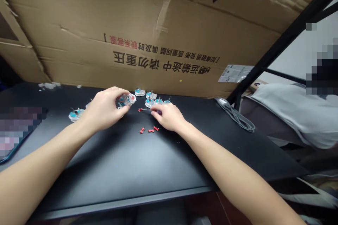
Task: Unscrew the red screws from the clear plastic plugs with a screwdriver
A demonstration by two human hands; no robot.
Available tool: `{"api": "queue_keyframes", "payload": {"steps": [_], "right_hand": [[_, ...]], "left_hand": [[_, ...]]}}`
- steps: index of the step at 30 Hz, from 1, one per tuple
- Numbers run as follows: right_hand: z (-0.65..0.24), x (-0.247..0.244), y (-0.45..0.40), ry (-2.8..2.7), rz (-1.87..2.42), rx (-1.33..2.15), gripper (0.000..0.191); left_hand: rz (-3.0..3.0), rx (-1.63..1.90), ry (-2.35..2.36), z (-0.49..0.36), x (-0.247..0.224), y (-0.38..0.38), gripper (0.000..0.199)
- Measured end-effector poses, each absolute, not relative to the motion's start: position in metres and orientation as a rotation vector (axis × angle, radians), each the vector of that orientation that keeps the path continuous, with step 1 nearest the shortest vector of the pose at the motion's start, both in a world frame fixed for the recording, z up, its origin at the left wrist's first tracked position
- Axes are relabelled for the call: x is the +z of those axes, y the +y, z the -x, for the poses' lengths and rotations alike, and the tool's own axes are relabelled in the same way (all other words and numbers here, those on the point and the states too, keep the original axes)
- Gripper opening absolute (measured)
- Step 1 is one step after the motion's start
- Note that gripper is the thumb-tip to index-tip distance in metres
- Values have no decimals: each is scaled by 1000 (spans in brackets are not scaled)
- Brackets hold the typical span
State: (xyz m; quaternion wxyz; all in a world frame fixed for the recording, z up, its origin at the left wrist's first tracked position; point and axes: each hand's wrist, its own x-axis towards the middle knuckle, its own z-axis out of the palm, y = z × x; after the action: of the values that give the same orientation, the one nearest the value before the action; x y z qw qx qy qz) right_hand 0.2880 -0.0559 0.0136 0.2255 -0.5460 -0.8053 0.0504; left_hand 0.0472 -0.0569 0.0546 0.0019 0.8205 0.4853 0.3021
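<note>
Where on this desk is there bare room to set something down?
The widest bare patch is the black desk between the forearms, below the small red parts. A smaller one lies between the right hand and the grey cable. It's crowded along the cardboard box, where round blue-centred pieces surround the left hand and its clear piece.

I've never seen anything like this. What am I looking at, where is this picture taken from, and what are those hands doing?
There is no machine here: these are a person's own bare arms, seen through one camera worn on their head, looking forward and down. The left hand holds a clear plastic piece. The right hand touches a thin red-tipped rod, near small red parts. Clear round pieces with teal centres lie around them on a black desk, in front of a large cardboard box.
</note>
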Motion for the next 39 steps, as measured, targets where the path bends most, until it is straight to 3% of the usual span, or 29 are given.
{"api": "queue_keyframes", "payload": {"steps": [11,15,23,31,39], "right_hand": [[-309,28,-83,-1954,1092,278,22],[-304,29,-88,-1839,973,126,19],[-311,38,-90,-1869,1172,-15,19],[-299,39,-104,-1839,928,62,16],[-300,42,-109,-1856,869,9,14]], "left_hand": [[-2111,912,1167,-50,39,-54,43],[-2081,955,1135,-53,40,-57,44],[-2021,1039,1223,-49,48,-61,40],[-1758,1110,817,-54,54,-69,39],[-1668,1052,738,-57,55,-76,30]]}}
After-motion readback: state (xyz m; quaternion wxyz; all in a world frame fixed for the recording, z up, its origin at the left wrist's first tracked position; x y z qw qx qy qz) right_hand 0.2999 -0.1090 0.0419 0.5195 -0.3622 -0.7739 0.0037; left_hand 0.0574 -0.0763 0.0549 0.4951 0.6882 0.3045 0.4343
